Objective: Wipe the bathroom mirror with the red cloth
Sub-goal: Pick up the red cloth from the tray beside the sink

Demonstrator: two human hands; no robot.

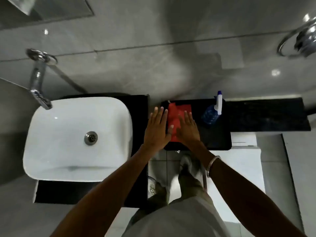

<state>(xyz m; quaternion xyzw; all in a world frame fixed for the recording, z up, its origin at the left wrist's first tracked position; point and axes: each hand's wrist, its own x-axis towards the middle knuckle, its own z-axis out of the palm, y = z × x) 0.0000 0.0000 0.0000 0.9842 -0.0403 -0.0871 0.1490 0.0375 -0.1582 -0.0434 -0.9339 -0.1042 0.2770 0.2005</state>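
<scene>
The red cloth (176,115) lies flat on a black tray (217,139) to the right of the basin. My left hand (158,130) rests flat over the cloth's left edge, fingers spread, thumb on the cloth. My right hand (189,128) lies flat on the cloth's right side, fingers straight. Neither hand grips anything. The lower corner of the mirror (56,9) shows at the top left, high on the wall.
A blue spray bottle (212,113) with a white trigger lies on the tray right of the cloth. The white basin (56,134) sits left, with a chrome wall tap (36,79) above it. A chrome ring holder (297,43) hangs at the top right. A black ledge (266,115) extends right.
</scene>
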